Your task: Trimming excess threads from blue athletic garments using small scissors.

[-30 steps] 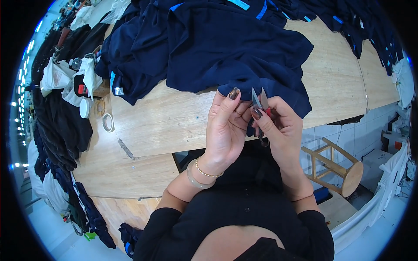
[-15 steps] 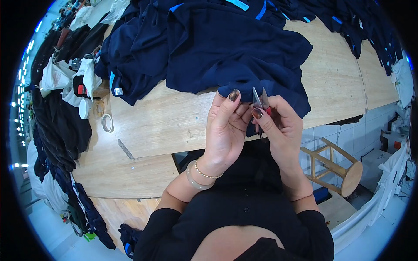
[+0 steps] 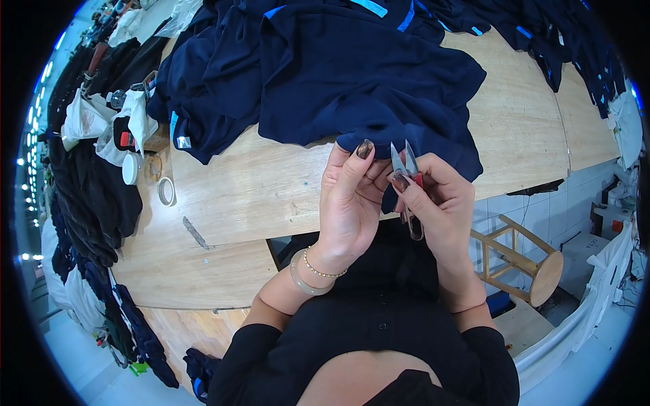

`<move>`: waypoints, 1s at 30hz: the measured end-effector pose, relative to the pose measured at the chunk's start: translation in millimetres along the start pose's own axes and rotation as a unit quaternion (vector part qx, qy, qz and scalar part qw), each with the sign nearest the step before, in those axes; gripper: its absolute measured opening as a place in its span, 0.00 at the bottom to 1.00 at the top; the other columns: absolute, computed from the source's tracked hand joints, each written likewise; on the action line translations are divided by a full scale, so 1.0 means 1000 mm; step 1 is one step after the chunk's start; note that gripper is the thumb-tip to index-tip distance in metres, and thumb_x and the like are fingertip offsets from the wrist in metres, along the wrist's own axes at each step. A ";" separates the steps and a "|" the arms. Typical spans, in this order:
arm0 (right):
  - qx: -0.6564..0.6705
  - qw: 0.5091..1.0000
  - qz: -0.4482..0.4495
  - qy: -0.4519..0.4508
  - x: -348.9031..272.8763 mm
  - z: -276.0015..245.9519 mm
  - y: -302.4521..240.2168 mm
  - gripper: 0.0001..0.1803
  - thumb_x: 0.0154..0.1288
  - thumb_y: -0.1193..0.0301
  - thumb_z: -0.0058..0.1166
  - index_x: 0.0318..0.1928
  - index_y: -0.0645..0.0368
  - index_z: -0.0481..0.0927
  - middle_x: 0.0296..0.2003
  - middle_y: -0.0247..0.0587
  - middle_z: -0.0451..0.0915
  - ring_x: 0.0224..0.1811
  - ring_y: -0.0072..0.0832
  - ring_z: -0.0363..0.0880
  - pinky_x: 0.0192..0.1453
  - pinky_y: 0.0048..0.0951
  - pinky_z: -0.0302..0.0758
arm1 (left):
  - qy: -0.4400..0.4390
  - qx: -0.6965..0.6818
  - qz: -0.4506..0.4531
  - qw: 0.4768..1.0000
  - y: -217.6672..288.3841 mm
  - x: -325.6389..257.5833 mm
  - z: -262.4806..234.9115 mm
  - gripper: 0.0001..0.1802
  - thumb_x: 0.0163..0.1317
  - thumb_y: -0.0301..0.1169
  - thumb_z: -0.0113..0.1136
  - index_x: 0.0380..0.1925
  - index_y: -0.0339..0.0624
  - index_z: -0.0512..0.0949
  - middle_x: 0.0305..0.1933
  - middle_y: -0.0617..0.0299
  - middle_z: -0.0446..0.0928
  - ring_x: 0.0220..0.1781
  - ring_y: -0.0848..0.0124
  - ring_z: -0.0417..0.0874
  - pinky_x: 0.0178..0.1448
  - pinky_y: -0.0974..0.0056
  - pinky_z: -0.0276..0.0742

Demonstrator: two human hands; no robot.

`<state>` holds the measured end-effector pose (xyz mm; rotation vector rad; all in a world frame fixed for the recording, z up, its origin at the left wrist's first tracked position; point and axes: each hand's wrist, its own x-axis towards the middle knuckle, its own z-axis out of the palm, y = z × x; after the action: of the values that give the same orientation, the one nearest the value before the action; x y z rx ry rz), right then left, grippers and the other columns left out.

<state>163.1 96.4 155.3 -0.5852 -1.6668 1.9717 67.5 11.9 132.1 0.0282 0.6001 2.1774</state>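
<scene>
A dark navy garment (image 3: pixel 359 74) is spread across the table, its near edge drawn toward me. My left hand (image 3: pixel 352 183) pinches that edge between thumb and fingers. Close beside it, my right hand (image 3: pixel 437 199) grips a pair of thread snips (image 3: pixel 411 220) with red on the grip. Their two pointed metal blades stand apart and point away from me, right against the fabric edge. Any thread between the blades is too small to make out.
More navy garments with light-blue strips (image 3: pixel 210 74) lie left and far right on the wooden table (image 3: pixel 237 196). A tape roll (image 3: pixel 166 191), a white-lidded jar (image 3: pixel 131 169) and plastic bags (image 3: pixel 88 118) sit at the left. A wooden stool (image 3: pixel 542 277) is on the right, below the table.
The snips have tilted in my right hand, so their looped handle end now shows and the blades have shifted slightly. My left hand keeps its pinch on the garment in nearly the same place.
</scene>
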 end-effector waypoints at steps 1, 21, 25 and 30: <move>0.002 1.000 -0.002 0.004 0.001 0.001 -0.001 0.04 0.66 0.74 0.58 0.35 0.62 0.78 0.19 0.26 0.75 0.16 0.06 0.65 0.19 0.11 0.56 | 0.000 0.000 0.000 1.000 0.000 0.000 0.001 0.08 0.67 0.30 0.57 0.44 0.45 0.74 0.43 0.62 0.81 0.46 0.72 0.83 0.55 0.66 0.78; -0.035 0.999 -0.027 0.001 0.003 -0.002 0.002 0.04 0.66 0.75 0.57 0.38 0.63 0.79 0.23 0.26 0.76 0.20 0.07 0.66 0.23 0.11 0.59 | -0.001 -0.004 -0.007 1.000 0.001 -0.002 0.003 0.08 0.67 0.31 0.57 0.45 0.45 0.74 0.45 0.61 0.80 0.46 0.72 0.82 0.55 0.66 0.78; -0.029 0.994 -0.095 0.036 0.006 0.001 0.004 0.04 0.66 0.76 0.57 0.39 0.64 0.79 0.28 0.28 0.77 0.27 0.09 0.70 0.31 0.12 0.66 | -0.009 0.006 -0.008 1.000 0.000 -0.001 0.003 0.08 0.67 0.31 0.57 0.44 0.45 0.74 0.44 0.61 0.81 0.46 0.71 0.83 0.55 0.65 0.78; 0.011 0.999 -0.037 0.027 0.001 -0.001 -0.005 0.04 0.65 0.77 0.57 0.38 0.65 0.79 0.27 0.28 0.78 0.29 0.11 0.74 0.32 0.13 0.68 | 0.002 0.005 0.007 1.000 0.000 0.000 0.000 0.07 0.67 0.31 0.57 0.44 0.46 0.75 0.44 0.60 0.81 0.47 0.71 0.83 0.56 0.65 0.79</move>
<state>163.9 98.6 160.1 -0.5570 -1.6091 1.9031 68.1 11.8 132.2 0.0329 0.6159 2.1880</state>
